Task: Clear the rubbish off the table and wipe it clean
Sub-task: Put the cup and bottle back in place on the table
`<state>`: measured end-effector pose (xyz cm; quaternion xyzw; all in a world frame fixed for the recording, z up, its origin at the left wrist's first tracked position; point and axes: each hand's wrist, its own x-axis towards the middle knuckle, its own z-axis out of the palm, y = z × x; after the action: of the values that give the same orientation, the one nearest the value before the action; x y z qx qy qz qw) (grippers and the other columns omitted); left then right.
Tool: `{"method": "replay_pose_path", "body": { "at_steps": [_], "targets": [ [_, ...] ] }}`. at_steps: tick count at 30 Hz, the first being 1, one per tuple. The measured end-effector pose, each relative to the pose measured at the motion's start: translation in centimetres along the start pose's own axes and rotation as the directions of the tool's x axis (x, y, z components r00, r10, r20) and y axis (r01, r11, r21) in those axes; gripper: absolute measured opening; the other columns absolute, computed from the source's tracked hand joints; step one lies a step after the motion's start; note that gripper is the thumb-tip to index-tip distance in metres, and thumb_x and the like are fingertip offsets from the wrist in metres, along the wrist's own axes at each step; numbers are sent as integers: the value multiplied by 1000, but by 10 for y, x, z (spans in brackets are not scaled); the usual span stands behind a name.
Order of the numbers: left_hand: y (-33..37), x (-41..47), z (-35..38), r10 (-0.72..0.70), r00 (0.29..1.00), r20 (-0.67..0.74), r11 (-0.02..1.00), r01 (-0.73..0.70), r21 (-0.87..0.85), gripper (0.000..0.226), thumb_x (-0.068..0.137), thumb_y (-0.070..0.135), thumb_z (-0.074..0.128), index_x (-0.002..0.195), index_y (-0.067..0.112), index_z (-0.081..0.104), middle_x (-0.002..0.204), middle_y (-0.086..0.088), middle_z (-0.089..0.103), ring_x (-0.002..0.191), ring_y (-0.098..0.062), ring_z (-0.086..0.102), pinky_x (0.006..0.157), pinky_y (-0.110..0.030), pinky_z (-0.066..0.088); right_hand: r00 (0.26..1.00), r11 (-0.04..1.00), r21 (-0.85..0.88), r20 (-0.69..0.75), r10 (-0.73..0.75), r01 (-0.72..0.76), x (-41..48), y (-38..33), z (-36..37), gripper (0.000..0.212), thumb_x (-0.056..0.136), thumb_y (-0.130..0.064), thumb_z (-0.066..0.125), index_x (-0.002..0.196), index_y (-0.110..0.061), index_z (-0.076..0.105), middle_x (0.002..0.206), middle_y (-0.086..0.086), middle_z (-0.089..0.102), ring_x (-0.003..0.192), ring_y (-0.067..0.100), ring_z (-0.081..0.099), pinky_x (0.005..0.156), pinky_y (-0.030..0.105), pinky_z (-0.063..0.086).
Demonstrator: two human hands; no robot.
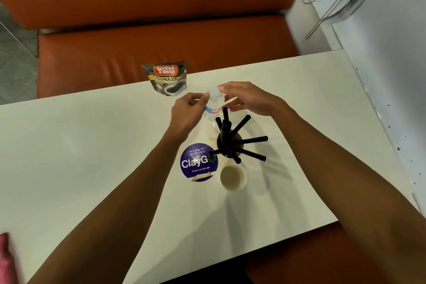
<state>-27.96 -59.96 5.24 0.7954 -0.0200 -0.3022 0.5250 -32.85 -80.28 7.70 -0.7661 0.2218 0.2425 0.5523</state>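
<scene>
Plastic in hand: pinches clear bottle (214,105) at the shoulder with left hand (186,112); arches right hand (250,99) over the cap — closure there indeterminate. Holds bottle upright near far edge of table (92,145), between coffee pouch (167,79) and straw holder (228,143).
</scene>
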Motion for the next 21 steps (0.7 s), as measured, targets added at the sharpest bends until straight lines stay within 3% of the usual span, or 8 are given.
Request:
{"method": "replay_pose_path", "body": {
  "at_steps": [10, 15, 21],
  "targets": [
    [-16, -32, 4, 23, 1000, 18, 999, -23, 27, 35, 99, 48, 67, 124, 23, 68, 124, -4, 74, 110, -22, 72, 100, -48, 59, 999, 996, 84, 36, 30, -33, -24, 22, 6, 44, 105, -55, 54, 132, -23, 68, 129, 14, 68, 108, 27, 73, 90, 36, 56],
    [-17, -41, 6, 24, 1000, 13, 1000, -24, 19, 29, 100, 46, 67, 120, 25, 68, 122, -4, 75, 110, -22, 72, 100, -49, 59, 999, 994, 100, 32, 39, -42, -30, 28, 9, 46, 107, -57, 48, 132, -24, 68, 128, 16, 68, 109, 29, 74, 104, 46, 56],
    [-14, -47, 6, 9, 1000, 17, 1000, -10, 20, 30, 103, 38, 63, 126, 19, 68, 124, -4, 73, 111, -23, 71, 101, -50, 58, 999, 996, 77, 13, 42, -43, -38, 25, 10, 47, 108, -56, 42, 134, -24, 66, 127, 13, 69, 109, 26, 74, 101, 43, 56]
  ]
}}
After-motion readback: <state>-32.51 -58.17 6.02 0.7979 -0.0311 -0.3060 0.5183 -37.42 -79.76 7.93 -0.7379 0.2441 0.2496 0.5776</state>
